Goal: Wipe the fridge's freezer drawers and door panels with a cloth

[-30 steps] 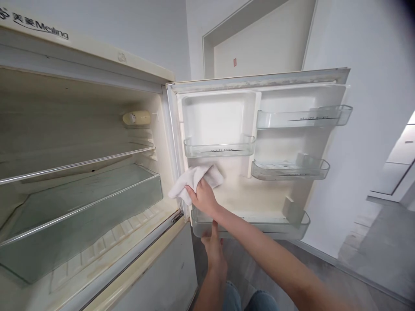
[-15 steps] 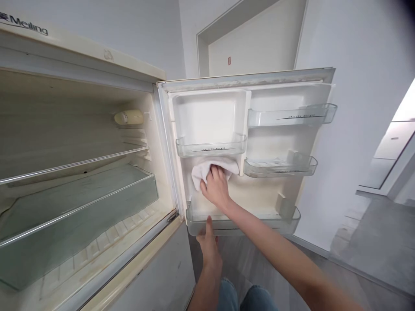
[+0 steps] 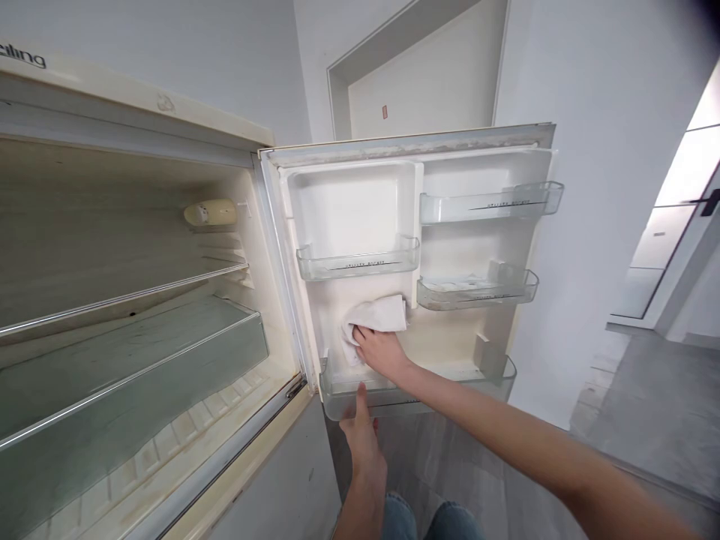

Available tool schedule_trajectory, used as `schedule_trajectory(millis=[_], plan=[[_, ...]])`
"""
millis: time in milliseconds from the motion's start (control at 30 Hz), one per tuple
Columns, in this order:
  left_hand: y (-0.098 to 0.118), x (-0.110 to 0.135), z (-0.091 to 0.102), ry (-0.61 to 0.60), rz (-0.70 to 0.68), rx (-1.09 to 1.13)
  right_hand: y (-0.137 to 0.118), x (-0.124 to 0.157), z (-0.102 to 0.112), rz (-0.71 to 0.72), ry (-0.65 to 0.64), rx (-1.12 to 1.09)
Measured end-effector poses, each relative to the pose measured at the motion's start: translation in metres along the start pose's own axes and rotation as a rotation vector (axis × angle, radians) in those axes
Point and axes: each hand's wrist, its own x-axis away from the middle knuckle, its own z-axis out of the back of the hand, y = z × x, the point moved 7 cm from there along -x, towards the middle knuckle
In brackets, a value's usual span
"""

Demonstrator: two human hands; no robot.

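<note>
Pale wall (image 3: 568, 247) is standing beyond the hands and to their right, with grey floor (image 3: 658, 405) running beneath them. High above the hands, a recess (image 3: 433, 82) is showing a small red sticker (image 3: 385, 112). Left of both hands, a fridge (image 3: 202, 120) is standing open, its door (image 3: 444, 330) hanging wide in front of them.

The right hand (image 3: 382, 352) is gripping a white cloth (image 3: 379, 311), its fingers curling into the folds and holding it against the door. The cloth is bunching just above and to the left of that hand. Directly below, the left hand (image 3: 363, 439) is resting at the bottom bin (image 3: 500, 386), thumb pointing up along the front; its other fingers are partly hiding, so I cannot tell how far it is closing or whether it is gripping the bin.

Above the right hand, the left bin (image 3: 360, 264) is sitting; up to its right, the middle bin (image 3: 478, 295) and top bin (image 3: 466, 210) are jutting out. Left of the hands, a greenish drawer (image 3: 185, 367) is lying under a shelf (image 3: 140, 290), with a lamp (image 3: 219, 212) protruding higher up. Below the left hand, denim knees (image 3: 400, 517) are showing.
</note>
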Motion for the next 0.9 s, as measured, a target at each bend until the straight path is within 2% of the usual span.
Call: schedule_trajectory(millis=[100, 267, 333, 433, 533, 633, 733, 800, 900], plan=[[0.000, 0.005, -0.003, -0.025, 0.052, 0.028, 0.008, 0.002, 0.009, 0.054, 0.048, 0.035], [0.003, 0.009, -0.001, -0.015, 0.046, 0.007, 0.032, -0.019, 0.045, -0.104, 0.215, 0.088], [0.003, 0.008, 0.000, -0.033, 0.055, 0.003, 0.038, -0.025, 0.057, -0.153, 0.231, 0.104], [0.002, 0.008, -0.001, -0.044, 0.064, 0.004, 0.045, -0.025, 0.066, -0.207, 0.188, 0.156], [0.002, 0.007, -0.002, -0.033, 0.063, 0.009, 0.045, -0.014, 0.062, -0.200, 0.135, 0.232], [0.002, 0.008, -0.004, -0.022, 0.073, 0.034, 0.039, 0.006, 0.043, -0.044, 0.099, 0.234], [0.002, 0.009, -0.006, -0.006, 0.079, 0.060, 0.034, 0.022, 0.022, 0.121, 0.065, 0.130], [0.001, 0.009, -0.006, -0.006, 0.077, 0.057, 0.032, 0.019, 0.016, 0.167, 0.086, 0.061], [0.001, 0.010, -0.005, -0.008, 0.065, 0.036, 0.026, -0.006, 0.019, 0.137, 0.172, -0.007]])
